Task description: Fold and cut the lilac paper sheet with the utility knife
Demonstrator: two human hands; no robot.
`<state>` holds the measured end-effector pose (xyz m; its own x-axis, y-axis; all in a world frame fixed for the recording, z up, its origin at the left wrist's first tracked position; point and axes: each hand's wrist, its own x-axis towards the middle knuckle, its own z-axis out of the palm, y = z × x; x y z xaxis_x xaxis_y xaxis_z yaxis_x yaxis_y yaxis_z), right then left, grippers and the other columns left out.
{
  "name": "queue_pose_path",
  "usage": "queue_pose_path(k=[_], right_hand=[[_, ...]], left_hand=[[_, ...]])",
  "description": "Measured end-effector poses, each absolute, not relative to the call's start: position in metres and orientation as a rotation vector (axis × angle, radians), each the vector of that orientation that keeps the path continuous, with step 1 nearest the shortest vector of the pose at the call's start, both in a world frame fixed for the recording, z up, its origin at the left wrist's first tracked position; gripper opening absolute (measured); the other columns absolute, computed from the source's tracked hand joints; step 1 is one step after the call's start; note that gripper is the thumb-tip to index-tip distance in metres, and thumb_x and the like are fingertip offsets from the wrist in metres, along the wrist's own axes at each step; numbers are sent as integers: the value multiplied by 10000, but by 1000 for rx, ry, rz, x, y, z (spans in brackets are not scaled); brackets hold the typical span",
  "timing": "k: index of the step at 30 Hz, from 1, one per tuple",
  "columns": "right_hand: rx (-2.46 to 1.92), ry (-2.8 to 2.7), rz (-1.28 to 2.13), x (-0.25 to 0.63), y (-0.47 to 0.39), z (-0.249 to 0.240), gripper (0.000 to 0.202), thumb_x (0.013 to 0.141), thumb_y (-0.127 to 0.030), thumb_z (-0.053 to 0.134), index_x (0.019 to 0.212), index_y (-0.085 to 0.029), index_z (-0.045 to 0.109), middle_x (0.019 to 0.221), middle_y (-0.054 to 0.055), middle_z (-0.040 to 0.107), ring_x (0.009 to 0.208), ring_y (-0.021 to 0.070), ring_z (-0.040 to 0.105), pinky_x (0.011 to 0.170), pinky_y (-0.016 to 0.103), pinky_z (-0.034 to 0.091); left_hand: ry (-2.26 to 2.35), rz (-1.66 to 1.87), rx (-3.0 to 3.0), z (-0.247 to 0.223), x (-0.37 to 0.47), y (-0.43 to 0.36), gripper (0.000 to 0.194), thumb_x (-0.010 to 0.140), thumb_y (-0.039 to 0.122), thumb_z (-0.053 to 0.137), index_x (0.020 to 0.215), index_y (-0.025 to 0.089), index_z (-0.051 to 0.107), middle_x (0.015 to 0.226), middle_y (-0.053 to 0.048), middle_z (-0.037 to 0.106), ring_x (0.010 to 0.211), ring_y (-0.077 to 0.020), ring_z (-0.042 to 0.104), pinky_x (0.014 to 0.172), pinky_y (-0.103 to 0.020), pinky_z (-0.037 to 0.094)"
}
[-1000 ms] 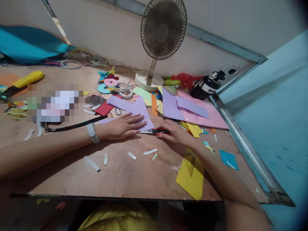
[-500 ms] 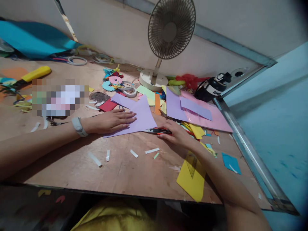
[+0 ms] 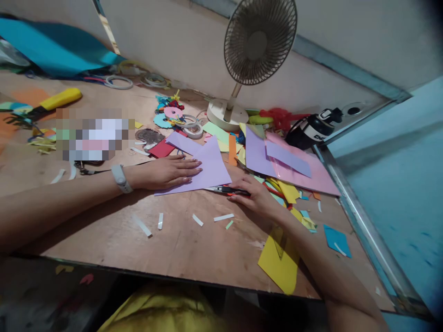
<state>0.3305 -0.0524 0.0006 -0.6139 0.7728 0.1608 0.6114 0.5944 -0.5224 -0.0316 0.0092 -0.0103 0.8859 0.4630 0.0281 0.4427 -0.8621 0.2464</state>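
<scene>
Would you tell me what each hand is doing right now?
Left hand: open, lying flat on the purple paper.
Right hand: closed, holding the black-and-orange cutter.

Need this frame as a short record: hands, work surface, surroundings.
left_hand: left hand flat, fingers spread slightly on purple sheet
right_hand: right hand holding black-and-orange tool, likely a cutter
tool_pose: metal end toward left hand, by the sheet's near edge
near_side: loose white strips on wooden table
right_side: yellow paper partly under forearm; blue piece
far_side: fan, dark bottle
unclear: pixelated patch at left; contents unreadable
</scene>
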Motion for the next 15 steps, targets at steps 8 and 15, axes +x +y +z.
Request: queue_pose_path(k=[8, 15], right_hand=[[-1120, -2418, 580, 319, -56, -2, 265, 1002, -358, 705, 1254, -281, 733, 1109, 89, 683, 1036, 264, 667, 907, 434, 573], [-1050, -2425, 550, 314, -57, -3, 257, 1010, -378, 696, 1237, -266, 743, 1128, 98, 687, 1059, 271, 661, 916, 453, 568]], left_hand=[[713, 117, 2740, -8, -30, 7, 577, 1161, 466, 266, 1679, 225, 352, 1754, -45, 261, 1640, -188, 224, 1352, -378, 53], [690, 161, 2732, -9, -30, 7, 566, 1158, 451, 283, 1665, 222, 386, 1743, -63, 287, 1629, -214, 263, 1354, -421, 95]])
